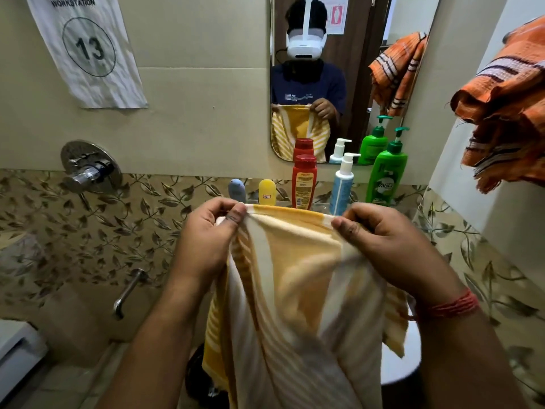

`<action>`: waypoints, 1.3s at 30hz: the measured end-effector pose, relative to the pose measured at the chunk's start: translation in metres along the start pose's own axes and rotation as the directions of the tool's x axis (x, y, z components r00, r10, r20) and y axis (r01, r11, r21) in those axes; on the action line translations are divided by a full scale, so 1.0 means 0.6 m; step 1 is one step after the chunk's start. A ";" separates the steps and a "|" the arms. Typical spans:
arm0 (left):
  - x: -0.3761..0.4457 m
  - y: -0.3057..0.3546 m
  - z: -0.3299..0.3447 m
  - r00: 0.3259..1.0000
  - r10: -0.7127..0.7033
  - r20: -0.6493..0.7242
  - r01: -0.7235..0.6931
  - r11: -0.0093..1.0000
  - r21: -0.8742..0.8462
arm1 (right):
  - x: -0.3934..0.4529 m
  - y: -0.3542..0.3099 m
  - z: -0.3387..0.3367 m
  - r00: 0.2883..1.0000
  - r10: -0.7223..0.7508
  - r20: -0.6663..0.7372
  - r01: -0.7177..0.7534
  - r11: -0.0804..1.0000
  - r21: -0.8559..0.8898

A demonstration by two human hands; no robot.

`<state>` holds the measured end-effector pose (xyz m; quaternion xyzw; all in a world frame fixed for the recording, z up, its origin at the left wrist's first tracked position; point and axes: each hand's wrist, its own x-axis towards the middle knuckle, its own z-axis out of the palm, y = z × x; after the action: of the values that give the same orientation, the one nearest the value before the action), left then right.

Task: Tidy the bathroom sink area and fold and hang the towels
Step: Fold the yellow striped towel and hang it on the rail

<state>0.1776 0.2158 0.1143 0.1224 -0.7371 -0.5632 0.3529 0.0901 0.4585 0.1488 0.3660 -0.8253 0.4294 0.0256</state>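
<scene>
Both hands pinch the top edge of the yellow towel (298, 278), the left hand (206, 240) at its 10 o'clock corner and the right hand (389, 246) at 2 o'clock, so the cloth hangs down between the forearms in front of the sink. Beyond its edge, at 12 o'clock, stand a red bottle (304, 182), a white pump bottle (342, 184) and a green bottle (386, 172) below the mirror (354, 84). An orange towel (507, 113) hangs at 2 o'clock.
</scene>
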 end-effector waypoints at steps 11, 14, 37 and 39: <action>-0.029 0.024 0.048 0.911 0.029 0.411 -0.040 0.999 0.018 | 0.012 -0.026 0.034 0.995 -0.088 0.036 0.092 0.989 -0.112; -0.021 0.013 0.021 0.976 -0.010 0.219 0.016 1.000 -0.025 | 0.006 -0.007 0.010 0.999 0.012 0.033 -0.013 1.000 0.011; -0.054 0.022 0.061 0.965 -0.016 0.263 0.076 0.972 -0.220 | -0.005 -0.032 0.072 0.988 0.034 0.149 -0.128 0.714 0.688; -0.060 0.022 0.064 0.956 -0.014 0.294 0.088 0.967 -0.240 | -0.005 -0.037 0.086 1.000 -0.010 0.000 0.009 0.937 0.350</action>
<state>0.1811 0.2697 0.1079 0.0120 -0.7004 -0.6724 0.2390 0.1203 0.4145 0.1305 0.3691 -0.7339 0.5689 -0.0384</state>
